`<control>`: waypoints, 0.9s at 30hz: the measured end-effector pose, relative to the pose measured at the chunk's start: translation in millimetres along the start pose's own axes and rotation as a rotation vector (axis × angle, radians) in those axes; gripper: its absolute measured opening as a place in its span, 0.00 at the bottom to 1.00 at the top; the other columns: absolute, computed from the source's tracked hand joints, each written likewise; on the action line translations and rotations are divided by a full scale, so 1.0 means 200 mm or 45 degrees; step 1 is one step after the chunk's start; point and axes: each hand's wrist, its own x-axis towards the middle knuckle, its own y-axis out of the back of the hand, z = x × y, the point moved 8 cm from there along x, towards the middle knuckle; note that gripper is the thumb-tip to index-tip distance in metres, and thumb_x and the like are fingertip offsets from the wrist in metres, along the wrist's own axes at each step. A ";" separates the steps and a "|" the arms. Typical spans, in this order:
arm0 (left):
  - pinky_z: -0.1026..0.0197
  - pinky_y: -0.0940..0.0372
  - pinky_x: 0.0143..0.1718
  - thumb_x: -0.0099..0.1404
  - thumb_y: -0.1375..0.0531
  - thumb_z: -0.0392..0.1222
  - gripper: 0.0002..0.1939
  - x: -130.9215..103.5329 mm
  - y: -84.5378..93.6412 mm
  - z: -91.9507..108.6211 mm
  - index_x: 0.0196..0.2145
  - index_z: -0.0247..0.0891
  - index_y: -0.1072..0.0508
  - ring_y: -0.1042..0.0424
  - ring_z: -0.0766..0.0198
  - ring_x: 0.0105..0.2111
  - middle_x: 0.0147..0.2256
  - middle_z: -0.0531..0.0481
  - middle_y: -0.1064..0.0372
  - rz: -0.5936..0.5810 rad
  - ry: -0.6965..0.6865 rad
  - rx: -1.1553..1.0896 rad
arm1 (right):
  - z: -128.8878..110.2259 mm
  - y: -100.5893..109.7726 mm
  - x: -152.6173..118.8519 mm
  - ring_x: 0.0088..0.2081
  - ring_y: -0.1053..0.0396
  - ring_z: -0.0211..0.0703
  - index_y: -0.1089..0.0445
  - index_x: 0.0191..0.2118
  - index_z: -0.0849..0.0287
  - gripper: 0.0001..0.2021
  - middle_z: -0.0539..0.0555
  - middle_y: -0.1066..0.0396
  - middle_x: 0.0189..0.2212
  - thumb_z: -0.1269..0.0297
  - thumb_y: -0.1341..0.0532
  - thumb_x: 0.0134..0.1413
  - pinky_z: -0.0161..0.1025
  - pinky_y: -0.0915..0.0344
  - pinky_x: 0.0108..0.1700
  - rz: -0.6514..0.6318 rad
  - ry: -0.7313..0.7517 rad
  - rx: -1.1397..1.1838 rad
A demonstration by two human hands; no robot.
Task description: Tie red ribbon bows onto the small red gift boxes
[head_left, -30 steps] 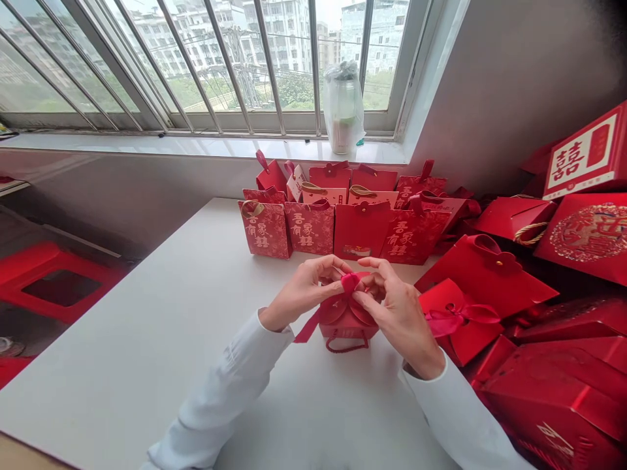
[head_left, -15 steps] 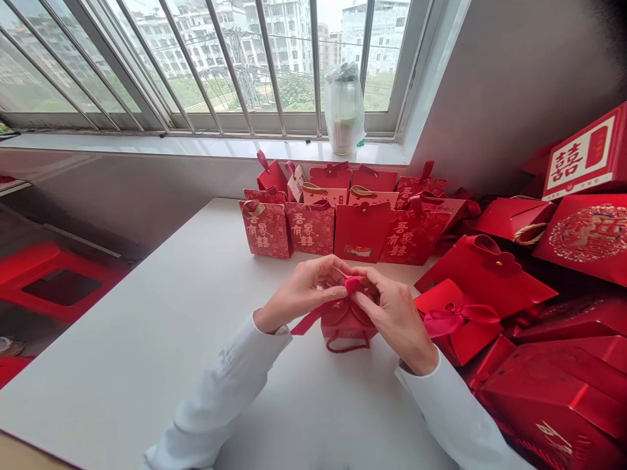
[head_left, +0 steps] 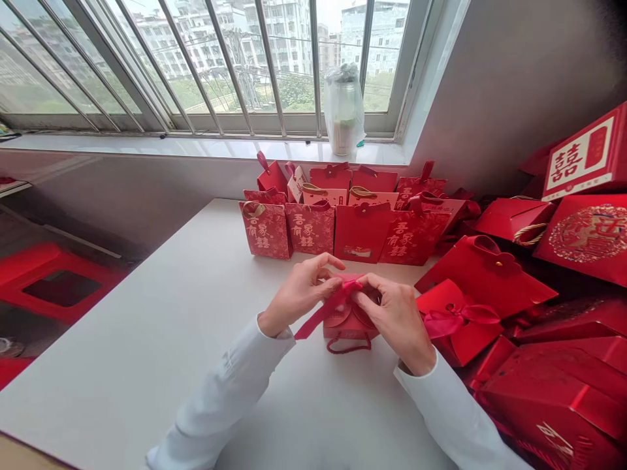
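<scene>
Glossy pinkish-red ribbon point(head_left: 319, 316) is pinched between the thumb and fingertips of the right hand point(head_left: 400, 323), while the left hand point(head_left: 298, 292) curves beside it, index finger raised, its thumb's grip hard to tell. Just beneath both, a small red paper box point(head_left: 343, 331) with a red cord handle point(head_left: 349, 351) sits on the smooth white table point(head_left: 161, 313), with upright red paper gift bags point(head_left: 361, 234) behind and piled red boxes point(head_left: 553, 385) to the right.
</scene>
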 end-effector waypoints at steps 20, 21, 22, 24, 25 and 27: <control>0.67 0.38 0.26 0.55 0.35 0.46 0.19 0.05 -0.04 -0.09 0.41 0.35 0.33 0.32 0.69 0.26 0.26 0.52 0.30 -0.018 0.083 -0.193 | -0.02 0.02 0.00 0.25 0.33 0.36 0.28 0.33 0.55 0.07 0.46 0.28 0.24 0.68 0.43 0.54 0.29 0.41 0.28 -0.012 0.011 0.120; 0.67 0.38 0.26 0.55 0.35 0.46 0.19 0.05 -0.03 -0.10 0.41 0.35 0.33 0.32 0.69 0.25 0.26 0.53 0.30 -0.014 0.087 -0.199 | -0.02 0.02 0.00 0.26 0.32 0.36 0.27 0.35 0.54 0.07 0.46 0.27 0.25 0.67 0.43 0.54 0.29 0.40 0.28 -0.027 0.016 0.135; 0.67 0.39 0.26 0.55 0.35 0.47 0.19 0.06 -0.03 -0.11 0.41 0.35 0.33 0.33 0.69 0.25 0.25 0.53 0.31 -0.015 0.091 -0.206 | -0.02 0.02 0.00 0.26 0.32 0.37 0.27 0.36 0.54 0.07 0.46 0.27 0.25 0.67 0.43 0.55 0.29 0.40 0.28 -0.047 0.017 0.153; 0.68 0.39 0.25 0.55 0.35 0.47 0.20 0.06 -0.03 -0.12 0.41 0.35 0.33 0.33 0.69 0.26 0.25 0.53 0.31 -0.024 0.097 -0.219 | -0.02 0.03 0.00 0.27 0.31 0.37 0.28 0.38 0.54 0.07 0.47 0.27 0.26 0.66 0.43 0.56 0.30 0.40 0.28 -0.080 0.017 0.180; 0.67 0.39 0.26 0.55 0.35 0.48 0.20 0.06 -0.03 -0.12 0.41 0.35 0.33 0.33 0.69 0.26 0.25 0.53 0.31 -0.031 0.101 -0.222 | -0.02 0.03 0.00 0.27 0.31 0.37 0.28 0.38 0.54 0.07 0.47 0.26 0.27 0.65 0.43 0.56 0.30 0.40 0.28 -0.081 0.027 0.181; 0.67 0.39 0.26 0.55 0.35 0.48 0.20 0.06 -0.03 -0.12 0.42 0.35 0.33 0.33 0.68 0.27 0.26 0.53 0.31 -0.040 0.111 -0.219 | -0.04 0.04 0.00 0.27 0.31 0.37 0.28 0.37 0.55 0.07 0.47 0.26 0.28 0.66 0.43 0.57 0.30 0.40 0.30 -0.067 0.078 0.159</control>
